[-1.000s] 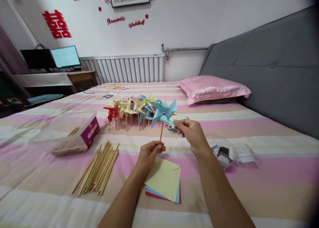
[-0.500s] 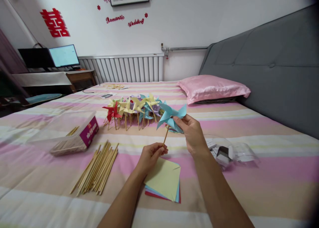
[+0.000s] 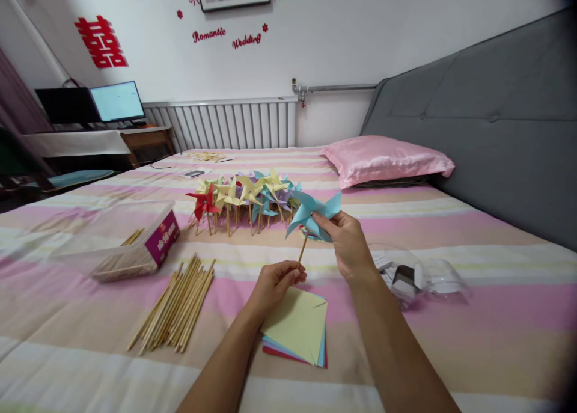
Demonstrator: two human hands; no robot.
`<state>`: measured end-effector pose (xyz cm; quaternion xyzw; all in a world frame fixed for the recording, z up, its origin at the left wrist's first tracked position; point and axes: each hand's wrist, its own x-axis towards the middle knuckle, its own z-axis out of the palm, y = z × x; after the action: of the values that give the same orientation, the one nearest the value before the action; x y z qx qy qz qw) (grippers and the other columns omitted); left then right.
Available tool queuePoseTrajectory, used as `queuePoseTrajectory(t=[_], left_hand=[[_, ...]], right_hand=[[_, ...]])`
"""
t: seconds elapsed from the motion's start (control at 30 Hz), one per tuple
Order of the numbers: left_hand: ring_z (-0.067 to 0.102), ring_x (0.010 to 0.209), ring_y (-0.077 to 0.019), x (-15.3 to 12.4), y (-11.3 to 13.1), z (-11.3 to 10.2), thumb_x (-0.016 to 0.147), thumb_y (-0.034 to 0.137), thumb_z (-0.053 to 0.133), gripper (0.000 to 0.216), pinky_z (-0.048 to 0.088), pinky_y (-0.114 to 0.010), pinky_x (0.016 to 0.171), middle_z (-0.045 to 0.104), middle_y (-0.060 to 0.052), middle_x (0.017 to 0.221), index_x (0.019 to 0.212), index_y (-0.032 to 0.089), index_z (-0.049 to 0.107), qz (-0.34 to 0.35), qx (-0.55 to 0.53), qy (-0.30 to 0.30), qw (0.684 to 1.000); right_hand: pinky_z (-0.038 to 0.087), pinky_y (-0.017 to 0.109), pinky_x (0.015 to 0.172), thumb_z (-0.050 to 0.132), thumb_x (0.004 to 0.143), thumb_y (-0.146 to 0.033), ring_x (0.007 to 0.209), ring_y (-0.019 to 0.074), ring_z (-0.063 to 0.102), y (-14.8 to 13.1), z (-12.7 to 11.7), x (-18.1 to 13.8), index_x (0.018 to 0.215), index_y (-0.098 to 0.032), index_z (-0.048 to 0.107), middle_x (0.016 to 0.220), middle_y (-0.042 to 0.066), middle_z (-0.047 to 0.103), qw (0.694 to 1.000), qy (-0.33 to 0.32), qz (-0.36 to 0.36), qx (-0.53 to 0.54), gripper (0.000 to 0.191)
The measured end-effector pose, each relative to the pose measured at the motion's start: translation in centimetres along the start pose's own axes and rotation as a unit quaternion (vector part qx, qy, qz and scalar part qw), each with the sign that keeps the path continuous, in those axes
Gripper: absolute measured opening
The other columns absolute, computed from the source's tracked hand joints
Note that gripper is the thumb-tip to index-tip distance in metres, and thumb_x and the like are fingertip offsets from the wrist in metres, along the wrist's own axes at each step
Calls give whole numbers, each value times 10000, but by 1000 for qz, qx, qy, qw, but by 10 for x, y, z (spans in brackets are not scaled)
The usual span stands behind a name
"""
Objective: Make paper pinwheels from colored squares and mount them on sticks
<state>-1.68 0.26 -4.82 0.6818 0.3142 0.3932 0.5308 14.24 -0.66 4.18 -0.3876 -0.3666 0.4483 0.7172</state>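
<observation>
I hold a light blue paper pinwheel (image 3: 311,211) on a thin wooden stick above the striped bed (image 3: 473,341). My left hand (image 3: 276,282) pinches the lower end of the stick. My right hand (image 3: 345,243) is closed on the blue paper head, with its fingers at the centre. The stick leans to the right. A stack of coloured paper squares (image 3: 297,326), pale yellow on top, lies just below my left hand. A row of finished pinwheels (image 3: 243,196) in red, yellow, blue and purple lies on the bed beyond.
A bundle of loose wooden sticks (image 3: 178,305) lies to the left, with a clear plastic box of sticks (image 3: 130,244) behind it. A clear plastic bag (image 3: 419,275) lies right of my right arm. A pink pillow (image 3: 387,160) rests against the grey headboard.
The pinwheel has tilted and shifted to the right and a little lower. My right hand moved from a blade's edge onto the head's centre. My left hand stayed on the stick.
</observation>
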Motion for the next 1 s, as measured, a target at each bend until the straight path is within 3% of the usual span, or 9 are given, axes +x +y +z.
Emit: queuePoseTrajectory(t=[0.57, 1.0], left_hand=[[639, 765, -170, -5, 4, 1, 861, 298, 526, 205, 508, -289, 747, 677, -77, 793, 843, 131, 644, 10, 31, -3, 999], [649, 768, -171, -3, 6, 1, 862, 302, 525, 207, 505, -282, 741, 687, -77, 785, 844, 134, 644, 15, 42, 1, 999]], right_hand=[[513, 323, 742, 785, 569, -387, 710, 167, 626, 10, 7, 1, 783, -136, 687, 760, 37, 704, 997, 42, -61, -10, 345], [516, 336, 753, 762, 603, -352, 761, 188, 638, 9, 8, 0, 699, -151, 653, 748, 30, 697, 997, 24, -76, -14, 248]])
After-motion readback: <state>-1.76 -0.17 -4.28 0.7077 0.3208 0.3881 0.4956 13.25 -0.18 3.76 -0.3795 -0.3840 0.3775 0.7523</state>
